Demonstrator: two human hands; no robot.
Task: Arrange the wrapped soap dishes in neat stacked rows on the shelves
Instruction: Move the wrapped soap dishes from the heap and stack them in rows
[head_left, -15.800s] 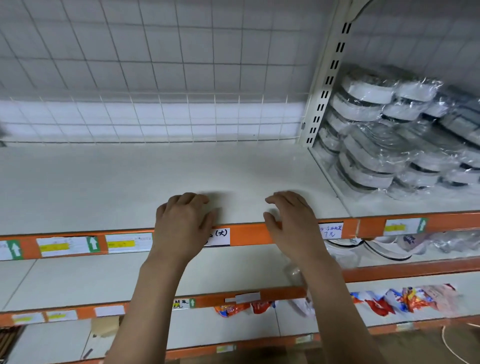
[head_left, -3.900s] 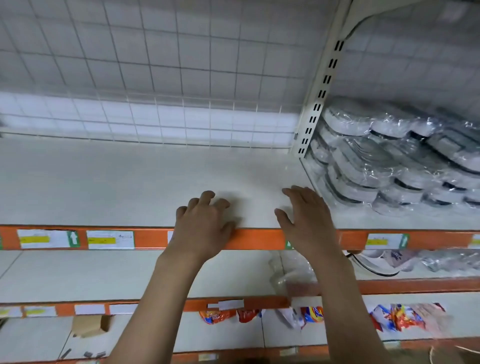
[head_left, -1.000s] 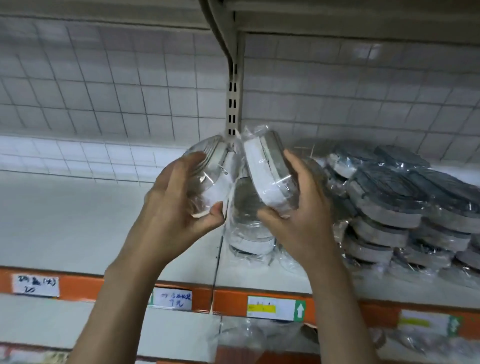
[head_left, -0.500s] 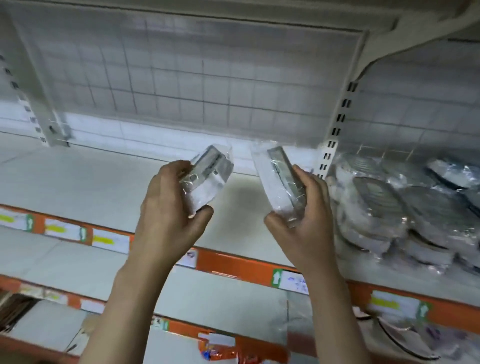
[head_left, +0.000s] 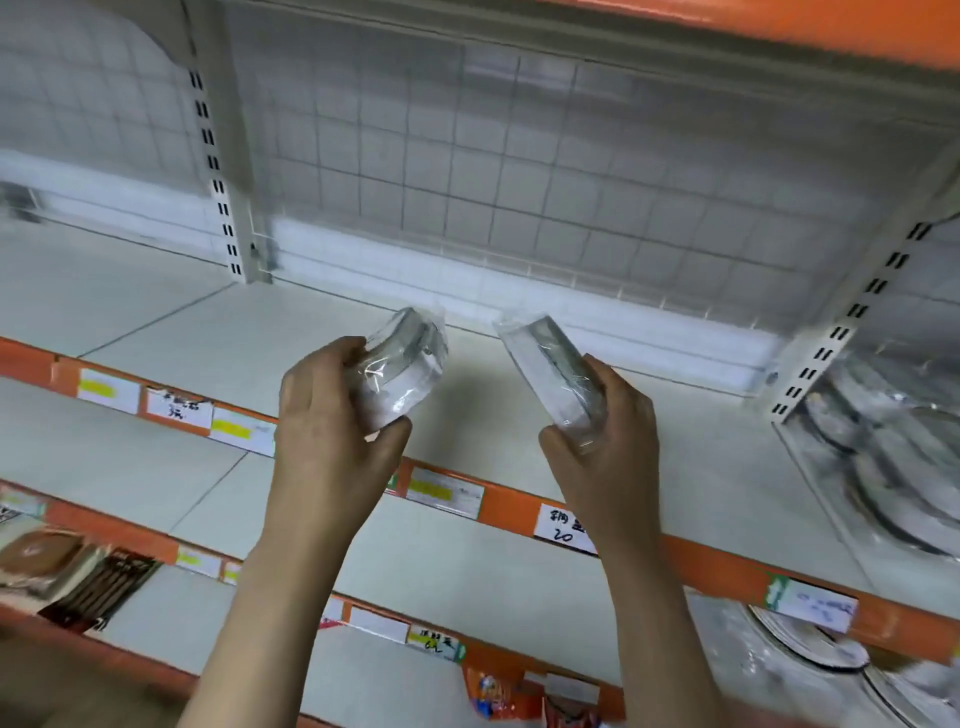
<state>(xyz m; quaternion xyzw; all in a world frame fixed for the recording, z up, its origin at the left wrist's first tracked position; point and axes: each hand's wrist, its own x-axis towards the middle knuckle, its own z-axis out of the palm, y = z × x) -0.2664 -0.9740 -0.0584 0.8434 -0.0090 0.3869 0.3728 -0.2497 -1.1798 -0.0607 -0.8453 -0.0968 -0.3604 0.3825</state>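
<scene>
the bare white shelf (head_left: 519, 395) spreads under both hands; the heap of wrapped dishes (head_left: 878, 447) sits at 3 o'clock. left hand (head_left: 332, 415) clamps one wrapped soap dish (head_left: 405, 364), right hand (head_left: 608, 431) another (head_left: 550, 369), both tilted: i'd lay them flat, side by side, square to the back

On the orange front edge of the white metal shelf (head_left: 691, 564), a white handwritten price tag (head_left: 563, 529) is being displayed, with the number "20" legible under characters too blurred to be read. The other white and yellow labels (head_left: 176, 410) along the shelf edges are being shown too blurred for reading.
</scene>
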